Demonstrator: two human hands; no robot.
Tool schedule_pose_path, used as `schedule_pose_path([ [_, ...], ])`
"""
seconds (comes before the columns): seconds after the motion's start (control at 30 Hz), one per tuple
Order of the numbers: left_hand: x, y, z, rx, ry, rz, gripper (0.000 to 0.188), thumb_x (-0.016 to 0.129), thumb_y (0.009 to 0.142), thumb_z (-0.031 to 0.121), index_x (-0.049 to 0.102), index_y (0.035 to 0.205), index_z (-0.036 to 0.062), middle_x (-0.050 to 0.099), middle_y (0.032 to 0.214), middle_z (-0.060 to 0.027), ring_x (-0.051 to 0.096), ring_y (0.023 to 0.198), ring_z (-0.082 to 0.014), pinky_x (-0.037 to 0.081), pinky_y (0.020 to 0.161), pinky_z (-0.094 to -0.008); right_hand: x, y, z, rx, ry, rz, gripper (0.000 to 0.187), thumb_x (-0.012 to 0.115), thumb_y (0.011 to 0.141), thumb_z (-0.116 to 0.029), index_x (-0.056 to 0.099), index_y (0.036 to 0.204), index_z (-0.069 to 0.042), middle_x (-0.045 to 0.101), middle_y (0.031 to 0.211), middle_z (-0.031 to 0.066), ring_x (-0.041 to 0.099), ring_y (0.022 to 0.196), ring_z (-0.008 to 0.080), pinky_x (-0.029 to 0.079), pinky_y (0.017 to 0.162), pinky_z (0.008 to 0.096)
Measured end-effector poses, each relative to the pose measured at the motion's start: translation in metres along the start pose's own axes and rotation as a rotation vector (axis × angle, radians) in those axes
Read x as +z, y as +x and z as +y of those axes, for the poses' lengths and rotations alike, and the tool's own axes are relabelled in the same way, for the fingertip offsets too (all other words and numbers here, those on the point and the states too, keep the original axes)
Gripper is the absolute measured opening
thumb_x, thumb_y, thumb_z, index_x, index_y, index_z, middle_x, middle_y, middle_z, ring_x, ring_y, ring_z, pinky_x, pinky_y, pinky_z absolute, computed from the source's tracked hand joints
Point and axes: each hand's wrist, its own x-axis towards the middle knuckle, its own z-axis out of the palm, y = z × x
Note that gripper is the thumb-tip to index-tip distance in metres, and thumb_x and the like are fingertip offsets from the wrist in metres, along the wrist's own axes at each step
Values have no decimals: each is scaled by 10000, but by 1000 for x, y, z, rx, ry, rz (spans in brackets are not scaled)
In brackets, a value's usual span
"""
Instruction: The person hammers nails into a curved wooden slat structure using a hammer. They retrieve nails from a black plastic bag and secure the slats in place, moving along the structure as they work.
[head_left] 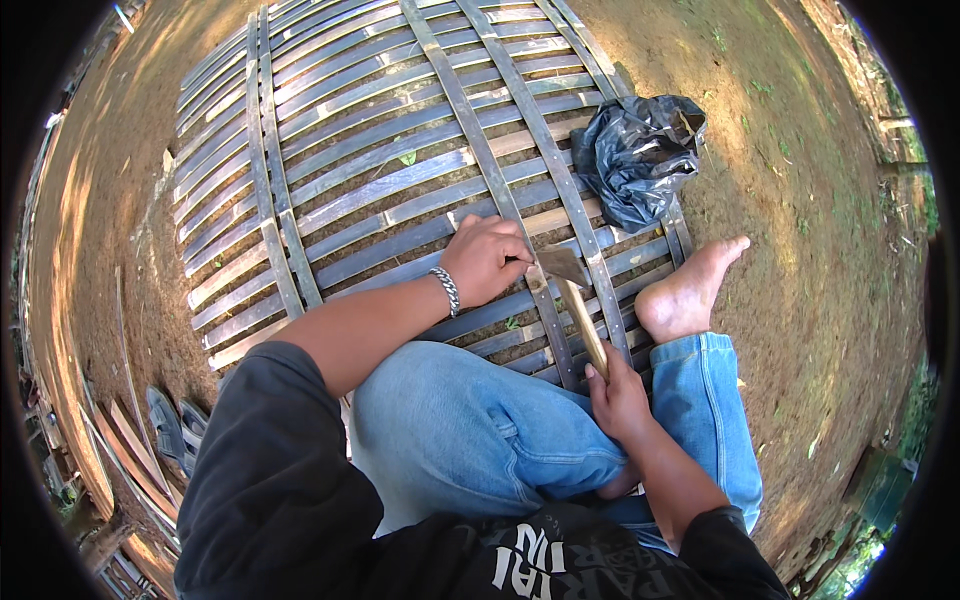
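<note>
A panel of bamboo slats (375, 190) lies on the ground, its many crosswise strips overlaid by several long strips. My left hand (487, 258), with a chain bracelet at the wrist, rests on it, thumb and fingertips pinched together at one long strip (500, 195). What they pinch is too small to make out. In my right hand (619, 392) is the wooden handle of a hatchet (582, 322), gripped near its lower end. The hatchet's dark, wedge-shaped metal head (562, 265) is over the same strip, just right of my left fingertips.
A crumpled black plastic bag (640, 155) sits on the panel's right edge, beyond my bare foot (692, 290). My jeans-clad legs (470, 420) are bent at the near edge. Sandals (175, 428) and loose bamboo strips (135, 455) lie on the dirt at left.
</note>
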Motion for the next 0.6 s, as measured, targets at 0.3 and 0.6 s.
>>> schedule_pose_path([
  [0.3,1,0,0,4,-2,1,91,749,879,225,771,863,138,654,900,1,610,946,-205,370,872,-383,-1,1,-2,-1,-30,-17,439,595,1001,-152,489,1406,-18,669,1120,305,657,1017,509,534,866,525],
  [0.6,0,1,2,-15,19,-31,80,732,871,209,777,872,143,655,893,6,605,961,-204,380,883,-387,1,1,2,-11,-30,-27,453,610,1002,-162,489,1404,6,680,1037,314,670,992,506,536,851,515],
])
